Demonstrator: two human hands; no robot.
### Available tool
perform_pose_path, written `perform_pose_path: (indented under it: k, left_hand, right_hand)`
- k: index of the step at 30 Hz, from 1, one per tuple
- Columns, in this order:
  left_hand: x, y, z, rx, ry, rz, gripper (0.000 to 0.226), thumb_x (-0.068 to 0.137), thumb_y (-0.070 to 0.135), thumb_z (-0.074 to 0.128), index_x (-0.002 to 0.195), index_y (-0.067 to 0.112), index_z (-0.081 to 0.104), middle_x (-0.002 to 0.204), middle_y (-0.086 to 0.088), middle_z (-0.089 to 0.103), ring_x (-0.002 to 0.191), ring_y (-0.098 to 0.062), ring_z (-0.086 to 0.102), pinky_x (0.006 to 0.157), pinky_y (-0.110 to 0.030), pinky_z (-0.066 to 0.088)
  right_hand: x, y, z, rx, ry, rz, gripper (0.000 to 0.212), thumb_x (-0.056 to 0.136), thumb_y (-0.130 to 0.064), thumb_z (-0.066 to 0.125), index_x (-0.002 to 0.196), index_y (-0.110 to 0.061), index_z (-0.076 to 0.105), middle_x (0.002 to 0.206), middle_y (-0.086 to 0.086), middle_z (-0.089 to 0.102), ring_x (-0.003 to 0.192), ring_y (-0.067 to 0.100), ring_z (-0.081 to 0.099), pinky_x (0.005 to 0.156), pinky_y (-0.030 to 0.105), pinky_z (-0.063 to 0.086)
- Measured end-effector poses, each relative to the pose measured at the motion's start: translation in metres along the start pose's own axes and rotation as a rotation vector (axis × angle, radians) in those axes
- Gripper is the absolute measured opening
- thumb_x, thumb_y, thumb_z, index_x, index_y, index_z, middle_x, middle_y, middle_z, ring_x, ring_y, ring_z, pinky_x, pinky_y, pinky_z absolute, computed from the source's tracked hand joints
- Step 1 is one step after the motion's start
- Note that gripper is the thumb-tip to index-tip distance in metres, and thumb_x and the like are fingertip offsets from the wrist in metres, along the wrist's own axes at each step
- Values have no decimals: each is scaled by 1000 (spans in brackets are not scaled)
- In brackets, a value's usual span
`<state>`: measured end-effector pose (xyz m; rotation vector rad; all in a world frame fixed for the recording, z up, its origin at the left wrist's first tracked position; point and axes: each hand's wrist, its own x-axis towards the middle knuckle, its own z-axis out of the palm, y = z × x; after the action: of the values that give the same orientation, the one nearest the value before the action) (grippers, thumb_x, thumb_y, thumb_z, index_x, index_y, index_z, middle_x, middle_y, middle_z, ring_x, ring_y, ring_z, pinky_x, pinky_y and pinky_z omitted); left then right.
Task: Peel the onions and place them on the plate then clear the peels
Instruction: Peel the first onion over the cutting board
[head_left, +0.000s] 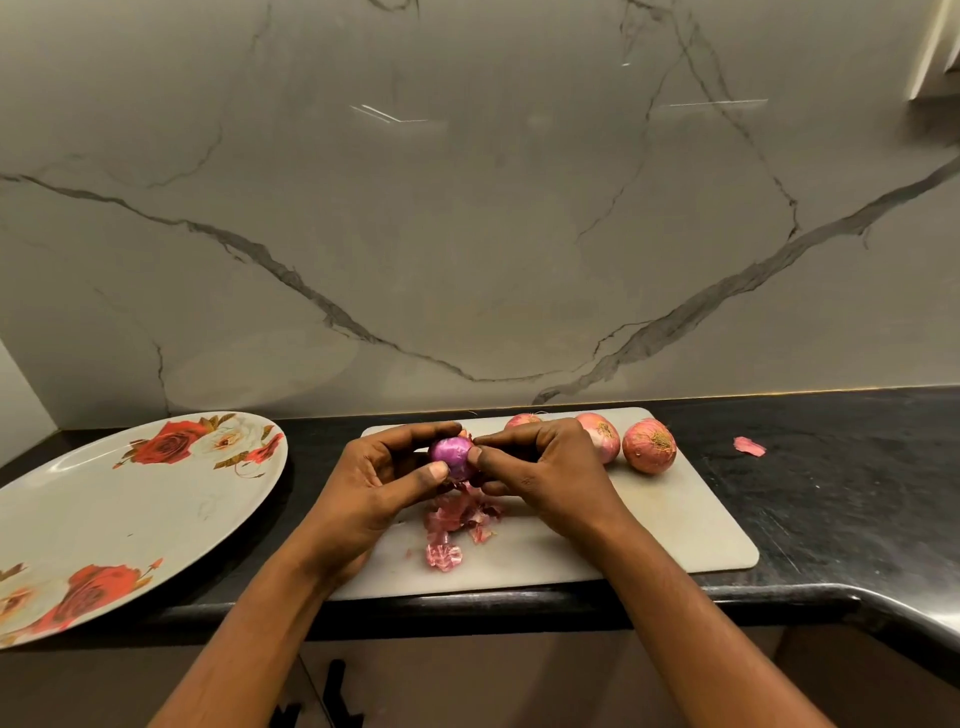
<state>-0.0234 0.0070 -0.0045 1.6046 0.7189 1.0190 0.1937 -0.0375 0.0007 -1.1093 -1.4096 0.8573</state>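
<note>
Front edge: the black stone surface (831, 519) is closed nearest by a rounded lip, which curves toward the viewer at the far right.
Plate: one large white oval plate (104, 519) printed with red roses is set at the left, its near rim reaching the lip; only the printed roses are seen on its face.
Board: one pale grey rectangular cutting board (649, 530) with rounded corners is laid at the middle, its near edge close to the lip; a strip of black surface is seen between it and the plate.
Peels: one loose heap of pink papery peels (457, 519) is gathered on the board, below the hands.
Left hand: the left hand (374, 488) is curled, and its fingers (436, 470) are wrapped round the onion from the left.
Right hand: the right hand (545, 478) is brought in from the right, its fingers (475, 457) pinching at the onion's side; whether skin is caught between them cannot be told.
Held onion: one glossy peeled purple onion (453, 453) is held above the board, well apart from the plate.
Unpeeled onions: three pinkish unpeeled onions (522, 420) (602, 434) (649, 446) are lined along the board's far edge, the leftmost partly hidden by the right hand.
Right side: one pink peel scrap (749, 446) is left on the wide stretch of surface beyond the board.
Back: the surface is bounded by a grey-veined marble wall (467, 234).
</note>
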Motion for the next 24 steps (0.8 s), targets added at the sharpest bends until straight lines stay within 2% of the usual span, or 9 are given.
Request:
perform_pose_path:
  k: [4, 6, 10, 14, 17, 18, 19, 21, 24]
  left_hand:
    - [0, 0, 0, -20, -7, 5, 48, 90, 4, 70, 138, 11, 66, 136, -7, 71, 127, -28, 67, 105, -49, 57]
    - [-1, 1, 0, -74, -5, -1, 49, 90, 4, 70, 138, 10, 66, 136, -9, 71, 126, -30, 68, 103, -48, 58]
    - [-1, 1, 0, -80, 3, 2, 49, 89, 6, 70, 137, 11, 66, 136, -9, 71, 126, -30, 68, 101, -45, 60]
    - [0, 2, 2, -66, 4, 3, 48, 88, 9, 71, 135, 13, 67, 133, -6, 72, 125, -28, 69, 99, -41, 61]
    - [-1, 2, 3, -31, 5, 8, 48, 87, 7, 72, 135, 14, 68, 132, -5, 72, 125, -26, 69, 99, -40, 61]
    - [-1, 2, 3, -24, 6, 9, 48, 88, 6, 73, 135, 13, 68, 132, -6, 72, 125, -26, 69, 100, -41, 60]
    - [-1, 2, 3, -21, 8, 7, 48, 88, 5, 74, 134, 13, 68, 132, -7, 72, 125, -26, 69, 100, -41, 60]
    - [-1, 2, 3, -19, 14, 1, 47, 87, 6, 75, 134, 12, 68, 131, -7, 73, 125, -26, 69, 101, -42, 60]
    - [0, 2, 3, -20, 28, -4, 46, 87, 9, 76, 133, 14, 69, 132, -7, 72, 124, -27, 69, 101, -46, 60]
  right_hand:
    - [2, 4, 0, -9, 6, -10, 17, 92, -11, 79, 108, -16, 83, 93, 4, 83, 87, 23, 81, 83, 47, 66]
    - [3, 6, 0, -26, 29, -21, 23, 93, -1, 73, 108, -15, 83, 93, 4, 83, 88, 22, 81, 86, 47, 66]
    - [3, 6, 0, -42, 40, -32, 25, 93, 1, 70, 108, -15, 83, 93, 4, 83, 88, 20, 81, 85, 43, 66]
    - [1, 4, 1, -38, 28, -22, 14, 96, -15, 75, 107, -10, 83, 93, 6, 82, 87, 21, 80, 79, 40, 67]
    - [-3, -2, 1, -30, 12, -43, 38, 82, -47, 83, 106, -17, 84, 92, 0, 82, 88, 19, 80, 81, 43, 67]
    - [-4, -2, 1, -47, 9, -54, 42, 79, -51, 83, 107, -19, 84, 94, -2, 82, 89, 17, 80, 83, 43, 66]
    - [-4, -2, 1, -65, 9, -63, 39, 80, -48, 85, 107, -21, 84, 95, -3, 82, 91, 15, 80, 84, 42, 66]
    - [-4, -1, 0, -108, 20, -82, 25, 86, -29, 86, 109, -21, 83, 97, -6, 82, 93, 10, 79, 86, 38, 66]
    - [-4, 0, 0, -175, 32, -112, 25, 89, -12, 81, 112, -23, 82, 99, -8, 82, 95, 6, 77, 89, 32, 65]
